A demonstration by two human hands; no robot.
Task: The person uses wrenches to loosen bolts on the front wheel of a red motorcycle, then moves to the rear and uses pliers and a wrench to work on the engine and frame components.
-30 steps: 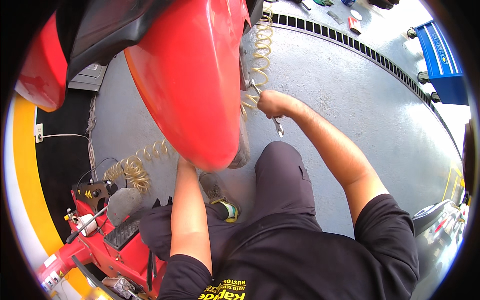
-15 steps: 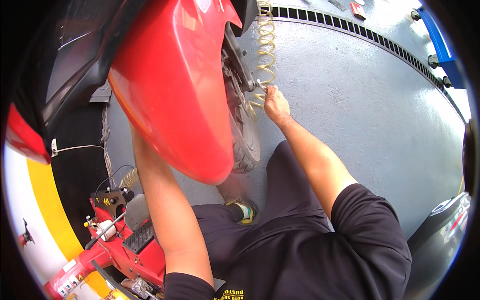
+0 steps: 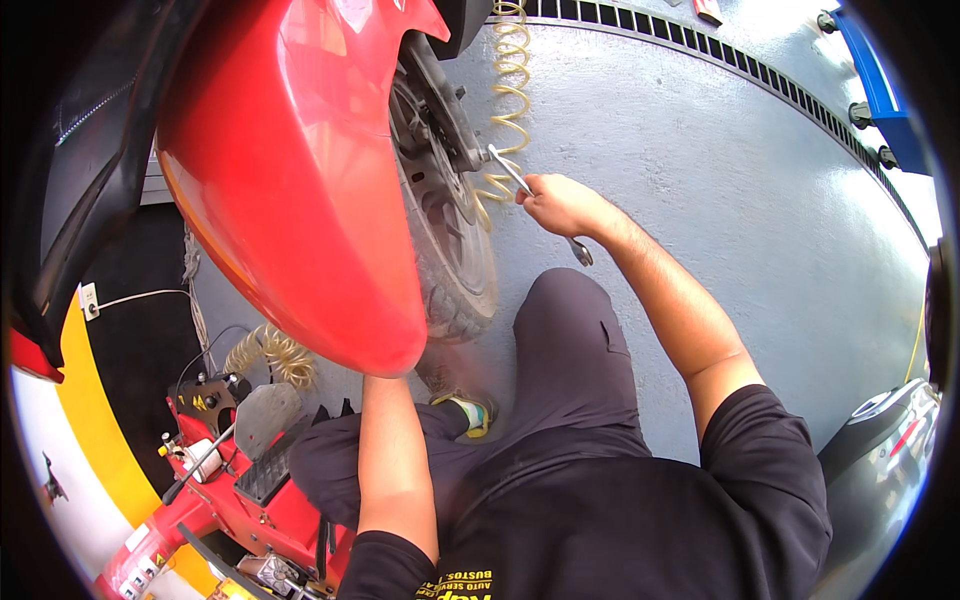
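Observation:
My right hand (image 3: 562,204) is closed around a silver combination wrench (image 3: 511,172). One end of the wrench is by the lower end of the fork leg (image 3: 462,150), near the wheel's axle; whether it touches cannot be made out. The open jaw sticks out below my palm. A red front fender (image 3: 320,200) covers the upper left of the wheel, and the dusty tire (image 3: 465,310) shows beside it. My left forearm (image 3: 392,440) reaches up under the fender, which hides that hand.
A pale coiled air hose (image 3: 512,75) hangs beyond the wheel. At lower left stands a red machine (image 3: 270,525) with another coiled hose (image 3: 285,355) near it. A floor grate (image 3: 690,40), a blue wheeled stand (image 3: 895,130) and a dark motorcycle part (image 3: 880,450) lie rightward.
The wrench has swung into clearer view, its open jaw now showing below my right hand. My left forearm has shifted right beneath the fender. The fender and wheel appear further left.

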